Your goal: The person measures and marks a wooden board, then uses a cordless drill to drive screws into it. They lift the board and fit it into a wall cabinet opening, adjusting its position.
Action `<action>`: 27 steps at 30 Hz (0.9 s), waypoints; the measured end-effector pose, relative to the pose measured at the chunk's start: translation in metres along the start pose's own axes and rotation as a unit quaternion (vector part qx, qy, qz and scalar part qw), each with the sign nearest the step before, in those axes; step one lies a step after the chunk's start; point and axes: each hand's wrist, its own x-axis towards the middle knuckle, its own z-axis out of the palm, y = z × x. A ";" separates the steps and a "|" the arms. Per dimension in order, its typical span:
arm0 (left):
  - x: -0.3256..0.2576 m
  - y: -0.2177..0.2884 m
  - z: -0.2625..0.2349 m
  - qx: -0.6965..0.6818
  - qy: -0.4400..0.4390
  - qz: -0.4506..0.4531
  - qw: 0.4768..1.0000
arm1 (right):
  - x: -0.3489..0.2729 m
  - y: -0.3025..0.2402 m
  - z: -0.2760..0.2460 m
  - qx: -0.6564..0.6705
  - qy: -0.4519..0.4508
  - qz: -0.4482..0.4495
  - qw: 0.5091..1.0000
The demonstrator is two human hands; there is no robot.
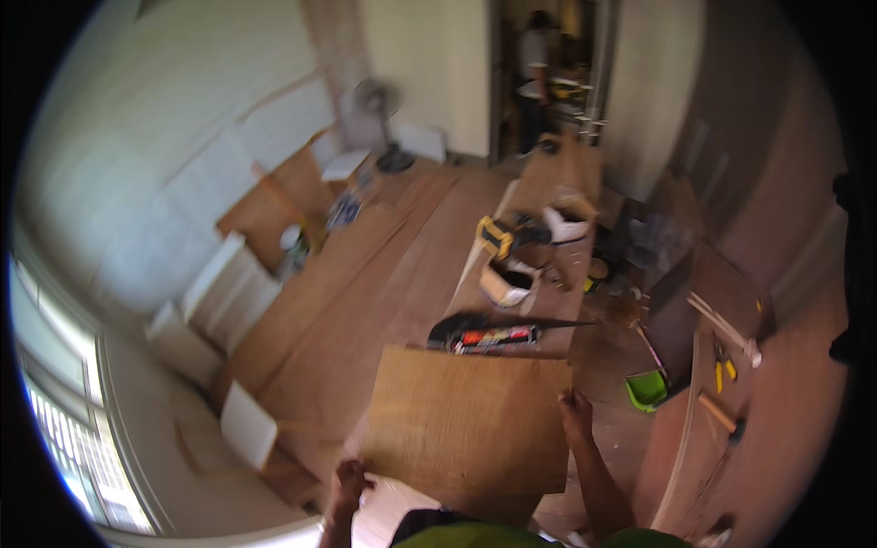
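Observation:
A flat, pale brown wooden board [470,416] lies level in front of my body, held at both sides. My right hand [575,416] is closed on its right edge, near the far corner. At the near left corner, my left hand [349,484] has its fingers curled at the edge. Just beyond the board's far edge, a caulking gun [493,338] with a red and black tube rests on the long wooden bench [557,315]. The undersides of the board and most of my fingertips are hidden.
Farther along the bench sit a yellow-black power tool [496,237] and open boxes [508,283]. To the right are a green dustpan [647,391], pliers [726,368] and a hammer [720,414]. Panels [230,279] and a fan [382,114] line the left; a person [534,73] stands in the doorway.

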 end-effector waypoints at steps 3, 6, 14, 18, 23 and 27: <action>0.029 -0.011 -0.015 0.039 -0.017 -0.057 0.997 | -0.007 -0.008 0.004 -0.033 0.033 -0.062 0.997; 0.057 -0.026 -0.041 0.037 -0.038 -0.119 0.992 | -0.009 -0.011 0.005 -0.134 0.015 -0.025 0.991; 0.105 -0.062 -0.093 0.064 -0.111 -0.109 0.986 | -0.013 0.009 -0.006 -0.153 0.012 -0.062 0.986; 0.138 -0.022 -0.075 0.191 -0.209 -0.181 0.942 | -0.035 0.016 0.004 -0.083 0.147 -0.127 0.977; 0.117 0.021 -0.043 0.347 -0.239 -0.075 0.904 | -0.113 0.021 -0.013 -0.197 0.169 0.032 0.965; 0.118 0.023 -0.059 0.405 -0.224 -0.023 0.886 | -0.165 0.026 -0.010 0.001 0.108 0.114 0.988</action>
